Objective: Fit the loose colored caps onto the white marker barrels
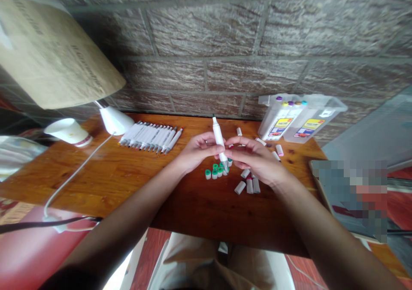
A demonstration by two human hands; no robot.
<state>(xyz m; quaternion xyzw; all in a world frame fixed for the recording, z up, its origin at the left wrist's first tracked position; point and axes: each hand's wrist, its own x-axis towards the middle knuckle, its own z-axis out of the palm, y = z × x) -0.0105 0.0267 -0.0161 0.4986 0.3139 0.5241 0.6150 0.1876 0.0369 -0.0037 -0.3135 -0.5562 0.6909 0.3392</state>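
Observation:
A white marker [219, 138] stands nearly upright between both hands, its dark green tip pointing up. My left hand [195, 152] pinches its barrel from the left. My right hand [254, 159] closes around its lower end from the right. Just below the hands lies a cluster of green-ended caps [215, 171]. White caps [248, 184] lie loose under my right hand, some with pink or red ends. A row of several capless white markers [151, 137] lies side by side at the back left of the wooden table [128, 182].
Two clear plastic marker boxes [298, 118] stand at the back right against the brick wall. A white lamp base [115, 120] and its cable [74, 174] sit at the left, beside a white cup [68, 131]. A cardboard sheet [51, 54] leans at upper left.

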